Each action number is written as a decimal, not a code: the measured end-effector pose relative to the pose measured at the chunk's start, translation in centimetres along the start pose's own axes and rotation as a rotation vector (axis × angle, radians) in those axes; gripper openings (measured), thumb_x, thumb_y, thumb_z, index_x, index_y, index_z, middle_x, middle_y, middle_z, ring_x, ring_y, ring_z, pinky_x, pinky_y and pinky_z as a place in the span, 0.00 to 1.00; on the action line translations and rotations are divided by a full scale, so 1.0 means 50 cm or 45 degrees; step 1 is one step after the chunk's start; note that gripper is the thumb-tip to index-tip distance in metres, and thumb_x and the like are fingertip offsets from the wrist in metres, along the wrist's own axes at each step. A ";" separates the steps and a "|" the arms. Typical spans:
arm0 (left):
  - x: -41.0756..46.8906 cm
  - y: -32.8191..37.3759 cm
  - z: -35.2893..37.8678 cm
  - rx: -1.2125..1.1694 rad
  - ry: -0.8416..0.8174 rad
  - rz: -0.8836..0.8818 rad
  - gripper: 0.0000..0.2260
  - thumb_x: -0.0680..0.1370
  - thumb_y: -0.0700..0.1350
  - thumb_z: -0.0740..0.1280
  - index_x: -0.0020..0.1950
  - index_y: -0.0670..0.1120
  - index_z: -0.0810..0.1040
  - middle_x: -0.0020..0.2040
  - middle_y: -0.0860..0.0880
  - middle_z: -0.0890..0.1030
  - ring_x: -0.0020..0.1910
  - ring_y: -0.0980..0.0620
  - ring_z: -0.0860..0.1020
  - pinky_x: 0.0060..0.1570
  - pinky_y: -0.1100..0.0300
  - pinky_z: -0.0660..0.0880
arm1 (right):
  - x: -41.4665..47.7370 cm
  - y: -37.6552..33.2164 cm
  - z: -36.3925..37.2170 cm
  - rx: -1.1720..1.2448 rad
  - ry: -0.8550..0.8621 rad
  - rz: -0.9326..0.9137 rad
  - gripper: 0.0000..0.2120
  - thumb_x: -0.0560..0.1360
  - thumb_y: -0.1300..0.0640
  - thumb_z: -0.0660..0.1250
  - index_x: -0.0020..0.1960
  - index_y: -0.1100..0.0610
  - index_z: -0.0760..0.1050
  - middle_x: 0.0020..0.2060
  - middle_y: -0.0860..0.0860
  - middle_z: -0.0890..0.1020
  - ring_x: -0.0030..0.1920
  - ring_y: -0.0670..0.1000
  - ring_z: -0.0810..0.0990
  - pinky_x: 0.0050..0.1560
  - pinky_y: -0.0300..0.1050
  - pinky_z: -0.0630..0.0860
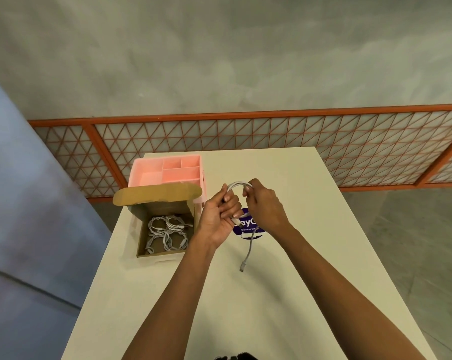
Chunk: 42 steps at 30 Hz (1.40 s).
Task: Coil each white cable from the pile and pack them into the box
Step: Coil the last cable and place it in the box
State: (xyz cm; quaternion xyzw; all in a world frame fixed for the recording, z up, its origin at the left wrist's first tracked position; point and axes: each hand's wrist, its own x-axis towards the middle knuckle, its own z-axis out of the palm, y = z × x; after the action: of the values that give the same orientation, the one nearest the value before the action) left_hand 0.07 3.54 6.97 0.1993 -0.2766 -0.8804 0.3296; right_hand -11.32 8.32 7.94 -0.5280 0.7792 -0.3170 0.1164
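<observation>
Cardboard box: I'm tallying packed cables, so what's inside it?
Inside the cardboard box lie several coiled white cables, overlapping on its floor. The tangle hides the exact count and anything beneath them.

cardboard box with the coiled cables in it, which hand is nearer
Left. The left hand grips the white cable just to the right of the cardboard box. The right hand holds the same cable farther right, beyond the left hand.
</observation>
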 end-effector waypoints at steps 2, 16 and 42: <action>0.001 0.003 0.003 0.025 0.034 0.009 0.24 0.83 0.47 0.54 0.26 0.47 0.69 0.19 0.54 0.60 0.18 0.59 0.57 0.22 0.66 0.60 | 0.002 0.008 -0.005 0.187 -0.097 -0.005 0.10 0.82 0.55 0.52 0.48 0.56 0.70 0.33 0.51 0.76 0.32 0.52 0.72 0.36 0.45 0.69; 0.010 0.011 0.021 0.268 0.172 0.061 0.20 0.83 0.47 0.53 0.31 0.47 0.61 0.20 0.55 0.58 0.18 0.59 0.56 0.21 0.67 0.57 | -0.001 0.029 -0.015 0.219 -0.168 -0.177 0.12 0.83 0.54 0.50 0.53 0.60 0.68 0.42 0.50 0.77 0.39 0.49 0.74 0.40 0.40 0.71; -0.020 0.041 0.018 0.352 -0.042 -0.142 0.23 0.82 0.48 0.57 0.26 0.50 0.63 0.20 0.56 0.59 0.18 0.60 0.58 0.19 0.68 0.58 | 0.079 0.063 -0.073 0.977 0.128 0.227 0.13 0.82 0.60 0.55 0.46 0.62 0.75 0.33 0.52 0.77 0.27 0.41 0.75 0.32 0.33 0.72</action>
State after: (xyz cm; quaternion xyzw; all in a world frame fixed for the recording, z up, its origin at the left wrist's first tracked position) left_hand 1.26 3.27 9.12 0.2433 -0.3891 -0.8541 0.2448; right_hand -17.21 6.90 9.45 -0.3603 0.6517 -0.5993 0.2939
